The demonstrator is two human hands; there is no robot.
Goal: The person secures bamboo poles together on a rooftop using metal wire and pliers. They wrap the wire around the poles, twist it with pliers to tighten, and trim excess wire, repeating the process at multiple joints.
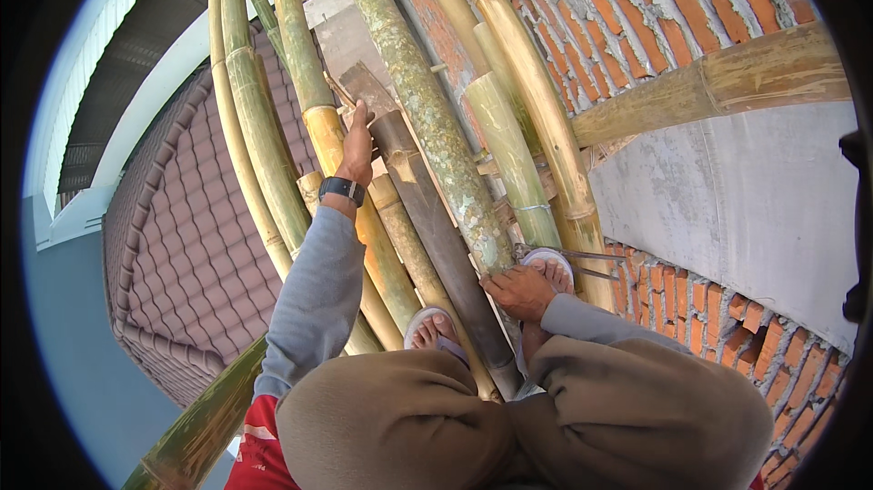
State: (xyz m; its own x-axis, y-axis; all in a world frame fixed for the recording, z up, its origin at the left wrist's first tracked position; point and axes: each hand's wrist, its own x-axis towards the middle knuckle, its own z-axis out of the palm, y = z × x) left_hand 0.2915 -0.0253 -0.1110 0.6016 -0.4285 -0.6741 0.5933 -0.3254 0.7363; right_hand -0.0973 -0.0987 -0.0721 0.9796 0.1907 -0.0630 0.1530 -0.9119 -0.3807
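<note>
My left hand [357,146], a dark watch on its wrist, reaches forward among the bamboo poles. Its fingers look closed, with a thin brown piece at the fingertips that I cannot make out. Beside it run a yellow-green bamboo pole [300,31] and a dark, weathered bamboo pole [418,195]. My right hand [522,293] is low, beside my right foot. Its fingers curl against the lower end of a lichen-spotted pole [414,67], their tips partly hidden.
My sandalled feet rest among the poles, high above a tiled roof [205,245]. A thick bamboo crosspiece [718,81] spans the right, by brick walls [664,4] and a grey slab [737,190]. Thin metal rods [596,256] stick out near my right foot. A cut bamboo [509,158] ends there.
</note>
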